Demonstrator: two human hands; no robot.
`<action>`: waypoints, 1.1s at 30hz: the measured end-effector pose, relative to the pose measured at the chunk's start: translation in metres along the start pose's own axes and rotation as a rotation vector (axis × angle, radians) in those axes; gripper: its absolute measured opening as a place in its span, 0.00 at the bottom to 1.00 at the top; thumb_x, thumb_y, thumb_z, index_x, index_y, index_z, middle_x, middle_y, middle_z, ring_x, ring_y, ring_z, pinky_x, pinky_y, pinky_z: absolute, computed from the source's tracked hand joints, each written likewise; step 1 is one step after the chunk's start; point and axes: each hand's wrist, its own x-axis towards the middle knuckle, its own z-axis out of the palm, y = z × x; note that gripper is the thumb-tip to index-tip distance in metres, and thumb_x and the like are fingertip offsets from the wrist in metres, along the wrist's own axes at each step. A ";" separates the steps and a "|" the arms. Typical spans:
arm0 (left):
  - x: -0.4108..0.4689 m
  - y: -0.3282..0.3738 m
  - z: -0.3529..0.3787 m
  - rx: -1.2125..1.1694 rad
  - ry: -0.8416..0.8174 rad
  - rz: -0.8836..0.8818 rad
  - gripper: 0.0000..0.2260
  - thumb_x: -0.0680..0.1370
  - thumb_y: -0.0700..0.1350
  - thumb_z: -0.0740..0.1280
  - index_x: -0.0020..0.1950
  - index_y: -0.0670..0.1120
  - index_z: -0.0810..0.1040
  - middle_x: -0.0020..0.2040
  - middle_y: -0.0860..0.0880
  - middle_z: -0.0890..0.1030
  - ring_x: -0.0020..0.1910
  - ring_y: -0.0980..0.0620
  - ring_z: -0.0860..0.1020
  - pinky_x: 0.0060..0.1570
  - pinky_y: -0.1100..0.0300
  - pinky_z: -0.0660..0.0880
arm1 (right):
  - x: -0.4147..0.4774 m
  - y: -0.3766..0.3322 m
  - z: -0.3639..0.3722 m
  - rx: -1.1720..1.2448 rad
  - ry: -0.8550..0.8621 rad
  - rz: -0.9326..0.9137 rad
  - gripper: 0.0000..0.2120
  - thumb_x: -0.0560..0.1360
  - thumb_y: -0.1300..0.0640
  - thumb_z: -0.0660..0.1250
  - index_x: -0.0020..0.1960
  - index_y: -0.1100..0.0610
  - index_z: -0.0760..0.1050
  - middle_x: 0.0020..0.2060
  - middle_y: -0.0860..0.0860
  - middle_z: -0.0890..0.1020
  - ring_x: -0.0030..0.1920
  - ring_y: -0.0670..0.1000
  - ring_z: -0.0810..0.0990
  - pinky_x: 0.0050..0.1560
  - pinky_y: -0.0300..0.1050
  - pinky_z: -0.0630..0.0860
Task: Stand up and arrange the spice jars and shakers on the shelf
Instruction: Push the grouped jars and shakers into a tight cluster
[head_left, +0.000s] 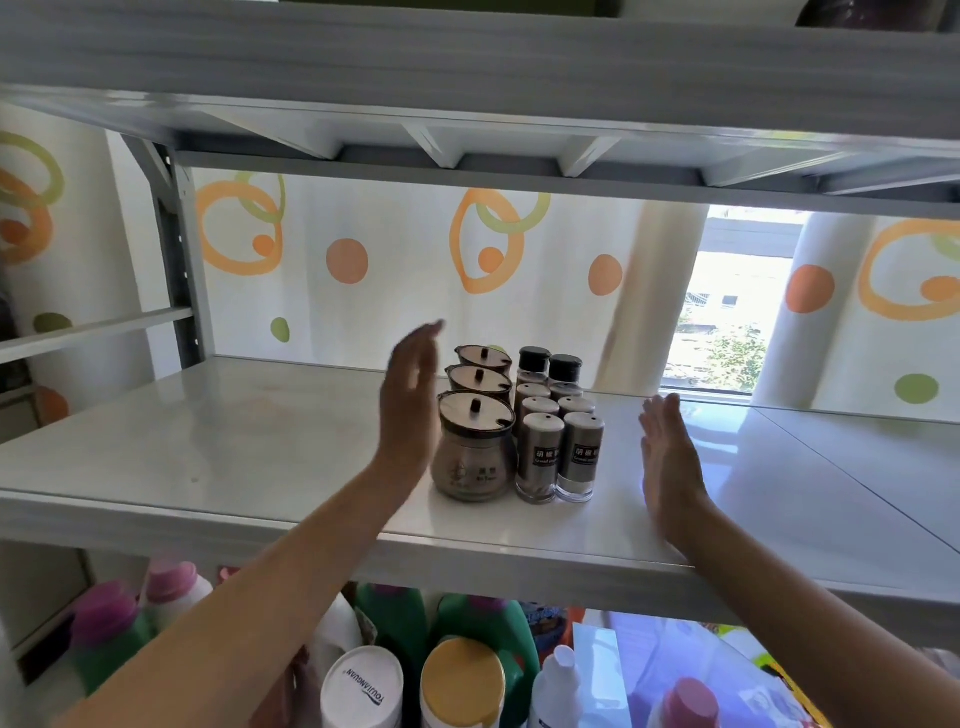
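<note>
On the white shelf (234, 441) three round spice jars with brown lids stand upright in a row, the nearest spice jar (474, 452) in front. Right beside them several tall silver shakers stand in two rows, the front shaker pair (560, 457) nearest me, and two black-capped shakers (549, 364) at the back. My left hand (410, 405) is flat and open, held upright just left of the jars, close to them. My right hand (667, 457) is open too, palm facing the shakers, a short gap to their right. Neither hand holds anything.
An upper shelf (467, 62) hangs low overhead. A curtain with orange and green circles (363, 249) and a window (727, 322) lie behind. Below the shelf stand several bottles and tubs, among them a white-lidded tub (363, 686) and a gold-lidded jar (462, 680).
</note>
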 end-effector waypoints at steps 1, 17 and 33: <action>0.006 -0.006 -0.003 -0.101 0.011 -0.173 0.20 0.83 0.53 0.50 0.71 0.49 0.69 0.72 0.53 0.69 0.70 0.58 0.66 0.70 0.66 0.59 | 0.006 0.002 -0.001 0.047 0.011 0.070 0.30 0.80 0.41 0.45 0.77 0.55 0.51 0.76 0.49 0.56 0.76 0.48 0.55 0.75 0.43 0.48; 0.026 -0.048 0.015 -0.504 -0.240 -0.757 0.34 0.80 0.62 0.39 0.69 0.42 0.71 0.63 0.39 0.77 0.61 0.42 0.76 0.55 0.53 0.74 | 0.029 0.007 0.039 0.086 -0.212 0.181 0.39 0.75 0.32 0.42 0.61 0.64 0.69 0.53 0.61 0.80 0.54 0.60 0.79 0.52 0.53 0.76; 0.009 -0.036 -0.073 -0.684 -0.383 -0.564 0.21 0.77 0.53 0.58 0.39 0.41 0.84 0.38 0.43 0.84 0.41 0.47 0.82 0.44 0.58 0.80 | -0.003 0.001 -0.029 0.071 -0.258 0.095 0.38 0.63 0.27 0.64 0.47 0.62 0.80 0.45 0.58 0.84 0.50 0.57 0.81 0.51 0.47 0.76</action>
